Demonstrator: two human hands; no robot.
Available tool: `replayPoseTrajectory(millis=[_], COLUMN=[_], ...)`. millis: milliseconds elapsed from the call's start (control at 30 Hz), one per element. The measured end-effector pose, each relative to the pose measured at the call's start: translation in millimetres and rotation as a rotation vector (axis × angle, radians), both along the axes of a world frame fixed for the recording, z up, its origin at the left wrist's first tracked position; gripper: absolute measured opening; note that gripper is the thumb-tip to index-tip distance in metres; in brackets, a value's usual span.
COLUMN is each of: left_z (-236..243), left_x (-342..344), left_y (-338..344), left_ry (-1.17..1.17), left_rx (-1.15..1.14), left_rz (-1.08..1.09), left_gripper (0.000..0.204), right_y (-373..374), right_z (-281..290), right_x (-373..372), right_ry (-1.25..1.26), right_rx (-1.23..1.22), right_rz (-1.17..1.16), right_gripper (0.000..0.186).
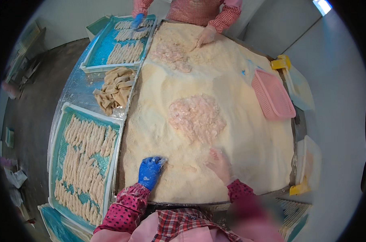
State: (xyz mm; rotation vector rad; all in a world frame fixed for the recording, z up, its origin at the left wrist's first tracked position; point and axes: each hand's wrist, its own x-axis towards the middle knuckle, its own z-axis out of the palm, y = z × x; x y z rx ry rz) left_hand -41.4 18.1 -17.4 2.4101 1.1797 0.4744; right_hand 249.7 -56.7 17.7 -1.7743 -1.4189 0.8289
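Observation:
My left hand [150,172], in a blue glove dusted with crumbs, rests curled in the pale breading [247,153]; anything under its fingers is hidden. A little to the right, my right hand [219,164], pale and slightly blurred, touches the crumbs with its fingers loosely apart. Just beyond it lies a heap of raw pink meat pieces [197,117]. To my left, a turquoise-lined white tray [53,169] holds rows of breaded strips [84,173].
Opposite, a co-worker [195,14] works at a second meat heap [170,56] and another tray of strips [85,64]. A bunched beige cloth [114,90] lies between trays. A pink basket [273,94] sits on the right of the breading, near plastic containers [300,88].

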Motion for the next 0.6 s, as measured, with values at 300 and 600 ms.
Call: replayPoseTrajectory(millis=[300, 600], left_z=[22, 3], left_x=[20, 50], left_y=[8, -28], left_ry=[-1.014, -1.512], left_rx=[-1.046, -1.252], left_rz=[0.364, 0.021], left_gripper=[0.024, 0.054], right_y=[-20, -16], right_z=[-9, 34], right_x=[-57, -143], right_ry=[-0.512, -0.104], right_rx=[-0.087, 0.265], right_rz=[0.161, 0.275], right_gripper=[0.036, 0.035])
